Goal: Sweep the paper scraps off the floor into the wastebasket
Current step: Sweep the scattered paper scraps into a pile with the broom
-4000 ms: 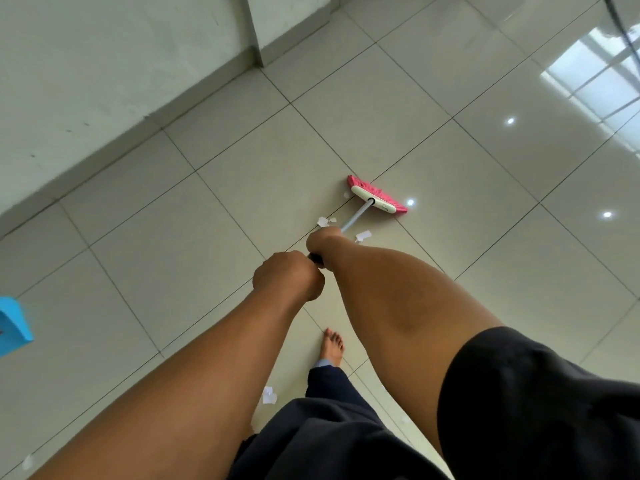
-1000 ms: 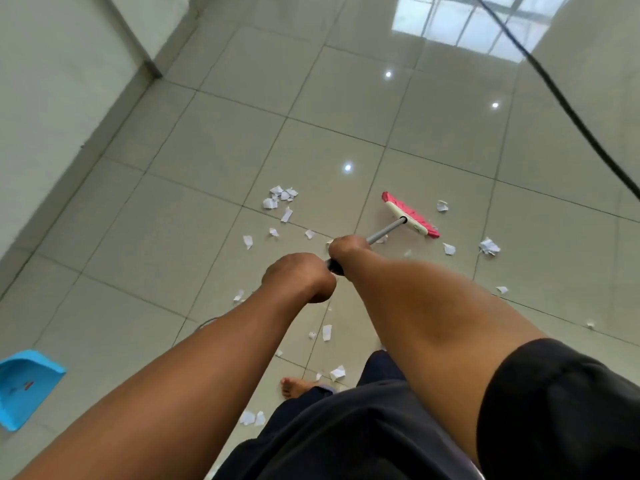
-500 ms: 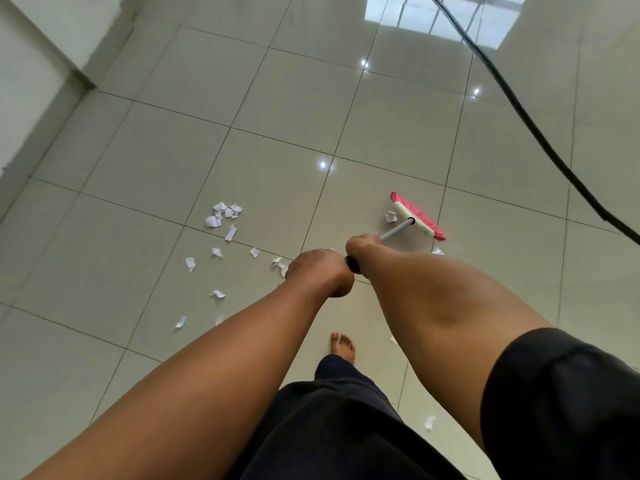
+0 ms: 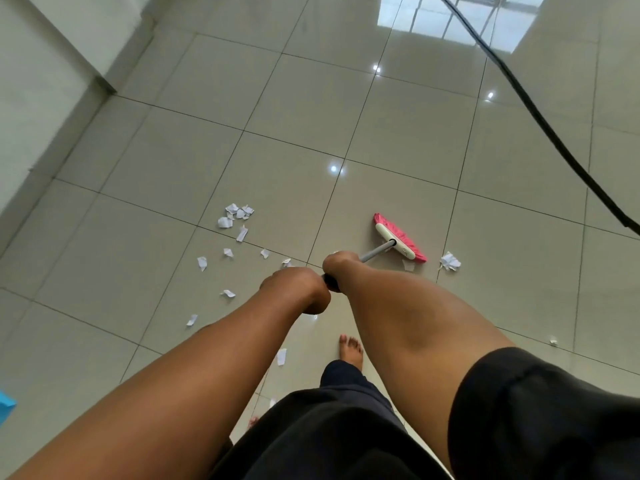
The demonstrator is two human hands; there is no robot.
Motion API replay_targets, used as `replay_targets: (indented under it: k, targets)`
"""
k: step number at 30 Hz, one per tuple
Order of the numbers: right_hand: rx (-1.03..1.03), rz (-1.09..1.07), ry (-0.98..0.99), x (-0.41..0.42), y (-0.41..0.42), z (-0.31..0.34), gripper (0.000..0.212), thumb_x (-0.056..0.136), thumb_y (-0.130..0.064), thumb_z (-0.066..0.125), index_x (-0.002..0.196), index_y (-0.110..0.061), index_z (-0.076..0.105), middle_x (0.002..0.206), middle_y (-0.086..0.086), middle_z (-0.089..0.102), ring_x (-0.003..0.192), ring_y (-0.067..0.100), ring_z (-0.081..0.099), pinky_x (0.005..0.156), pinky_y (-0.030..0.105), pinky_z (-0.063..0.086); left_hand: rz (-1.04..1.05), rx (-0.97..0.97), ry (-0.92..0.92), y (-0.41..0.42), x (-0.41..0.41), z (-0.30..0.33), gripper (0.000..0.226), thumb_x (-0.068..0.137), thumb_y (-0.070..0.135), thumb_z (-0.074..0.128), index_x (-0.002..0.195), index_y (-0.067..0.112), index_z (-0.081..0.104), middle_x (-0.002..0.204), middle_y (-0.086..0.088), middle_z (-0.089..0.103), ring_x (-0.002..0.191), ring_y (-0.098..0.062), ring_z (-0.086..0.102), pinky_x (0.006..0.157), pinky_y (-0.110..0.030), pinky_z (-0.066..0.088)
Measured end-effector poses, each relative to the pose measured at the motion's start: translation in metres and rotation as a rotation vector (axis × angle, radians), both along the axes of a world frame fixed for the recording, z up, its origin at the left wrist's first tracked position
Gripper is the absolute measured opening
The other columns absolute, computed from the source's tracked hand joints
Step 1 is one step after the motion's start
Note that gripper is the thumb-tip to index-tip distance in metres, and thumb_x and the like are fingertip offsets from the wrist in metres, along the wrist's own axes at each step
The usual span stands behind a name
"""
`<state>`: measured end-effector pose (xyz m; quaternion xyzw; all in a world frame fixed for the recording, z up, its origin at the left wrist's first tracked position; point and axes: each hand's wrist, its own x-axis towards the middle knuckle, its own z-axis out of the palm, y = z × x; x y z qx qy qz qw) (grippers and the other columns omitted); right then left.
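Both hands hold a broom by its handle: my left hand (image 4: 297,288) grips the near end, my right hand (image 4: 341,266) grips just ahead of it. The broom's pink-bristled head (image 4: 400,239) rests on the tiled floor in front of me. White paper scraps lie scattered: a small pile (image 4: 236,214) to the left, several loose pieces (image 4: 227,271) nearer me, a crumpled scrap (image 4: 449,261) just right of the broom head, and one scrap (image 4: 281,356) by my bare foot (image 4: 351,349). No wastebasket is in view.
A black cable (image 4: 540,116) hangs across the upper right. A corner of a blue dustpan (image 4: 6,408) shows at the left edge. A white wall with a baseboard (image 4: 52,109) runs along the left. Glossy beige tiles stretch ahead.
The broom head has moved slightly toward me and to the right, near the crumpled scrap. My view has shifted, and the blue dustpan corner is back at the left edge.
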<state>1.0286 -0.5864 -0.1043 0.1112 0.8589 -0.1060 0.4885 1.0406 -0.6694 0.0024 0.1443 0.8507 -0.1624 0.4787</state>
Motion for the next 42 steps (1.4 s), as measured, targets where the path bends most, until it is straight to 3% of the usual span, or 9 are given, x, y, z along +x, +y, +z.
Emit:
replay_targets:
  k: [6, 9, 11, 15, 19, 27, 34, 38, 42]
  targets:
    - [-0.028, 0.17, 0.026, 0.013, -0.091, 0.0, 0.025, 0.091, -0.02, 0.058, 0.115, -0.013, 0.058, 0.09, 0.003, 0.056, 0.09, 0.024, 0.053, 0.081, 0.028, 0.047, 0.031, -0.007, -0.063, -0.086, 0.013, 0.02, 0.04, 0.098, 0.013, 0.038, 0.136, 0.011, 0.045, 0.082, -0.009, 0.047, 0.079, -0.023, 0.047, 0.071, -0.028, 0.041]
    - [-0.048, 0.176, 0.019, 0.024, -0.155, 0.011, 0.01, 0.091, -0.015, 0.056, 0.1, -0.014, 0.059, 0.113, 0.007, 0.057, 0.105, 0.027, 0.054, 0.08, 0.03, 0.046, -0.042, -0.023, -0.112, -0.144, 0.023, 0.041, 0.043, 0.101, 0.011, 0.033, 0.144, 0.012, 0.038, 0.118, -0.013, 0.059, 0.086, -0.02, 0.042, 0.072, -0.027, 0.036]
    - [-0.067, 0.172, 0.044, 0.033, -0.198, 0.019, 0.01, 0.09, -0.015, 0.056, 0.081, -0.011, 0.054, 0.093, 0.003, 0.059, 0.099, 0.026, 0.056, 0.078, 0.03, 0.046, -0.071, -0.024, -0.135, -0.184, 0.029, 0.048, 0.047, 0.102, 0.01, 0.031, 0.149, 0.012, 0.03, 0.14, -0.012, 0.05, 0.091, -0.02, 0.049, 0.076, -0.029, 0.04]
    - [-0.039, 0.157, 0.092, 0.048, -0.271, 0.019, 0.028, 0.09, -0.018, 0.055, 0.064, -0.013, 0.046, 0.079, 0.004, 0.055, 0.082, 0.025, 0.054, 0.074, 0.029, 0.045, 0.087, -0.049, -0.145, -0.262, 0.035, 0.039, 0.048, 0.1, 0.019, 0.032, 0.146, 0.007, 0.03, 0.087, -0.01, 0.062, 0.053, -0.018, 0.033, 0.05, -0.027, 0.031]
    - [0.008, 0.152, 0.133, 0.054, -0.29, 0.02, 0.019, 0.088, -0.017, 0.056, 0.07, -0.012, 0.052, 0.086, 0.005, 0.057, 0.087, 0.028, 0.059, 0.075, 0.027, 0.047, 0.174, -0.037, -0.156, -0.286, 0.033, 0.038, 0.046, 0.1, 0.025, 0.032, 0.14, 0.005, 0.038, 0.058, -0.003, 0.028, 0.045, -0.015, 0.019, 0.046, -0.024, 0.021]
    - [0.13, 0.062, 0.165, 0.078, -0.211, 0.017, 0.027, 0.087, -0.021, 0.059, 0.114, -0.015, 0.062, 0.119, 0.005, 0.06, 0.11, 0.027, 0.058, 0.086, 0.029, 0.049, -0.029, 0.1, -0.091, -0.214, 0.06, 0.047, 0.022, 0.101, 0.022, 0.035, 0.106, 0.009, 0.052, 0.068, -0.007, 0.043, 0.069, -0.024, 0.046, 0.067, -0.03, 0.041]
    - [0.168, -0.121, 0.115, 0.113, -0.06, 0.016, 0.02, 0.087, -0.02, 0.06, 0.105, -0.015, 0.066, 0.108, 0.004, 0.068, 0.101, 0.026, 0.064, 0.082, 0.027, 0.052, -0.17, 0.158, -0.05, -0.066, 0.084, 0.031, 0.042, 0.093, 0.018, 0.038, 0.134, 0.021, 0.048, 0.082, -0.007, 0.048, 0.072, -0.024, 0.053, 0.065, -0.028, 0.046]
    - [0.175, -0.184, 0.083, 0.134, 0.036, 0.014, 0.007, 0.084, -0.017, 0.061, 0.091, -0.017, 0.062, 0.101, 0.003, 0.067, 0.097, 0.023, 0.065, 0.067, 0.024, 0.045, -0.154, 0.153, -0.071, 0.029, 0.102, 0.028, 0.033, 0.094, 0.021, 0.039, 0.122, 0.019, 0.055, 0.075, -0.006, 0.048, 0.084, -0.028, 0.053, 0.084, -0.033, 0.048]
    - [0.166, -0.251, 0.054, 0.154, 0.118, 0.013, 0.002, 0.084, -0.017, 0.061, 0.082, -0.016, 0.06, 0.087, 0.002, 0.06, 0.08, 0.023, 0.058, 0.064, 0.024, 0.041, -0.193, 0.147, 0.002, 0.112, 0.121, 0.029, 0.023, 0.095, 0.018, 0.039, 0.076, 0.007, 0.046, 0.071, -0.007, 0.05, 0.071, -0.023, 0.053, 0.07, -0.029, 0.046]
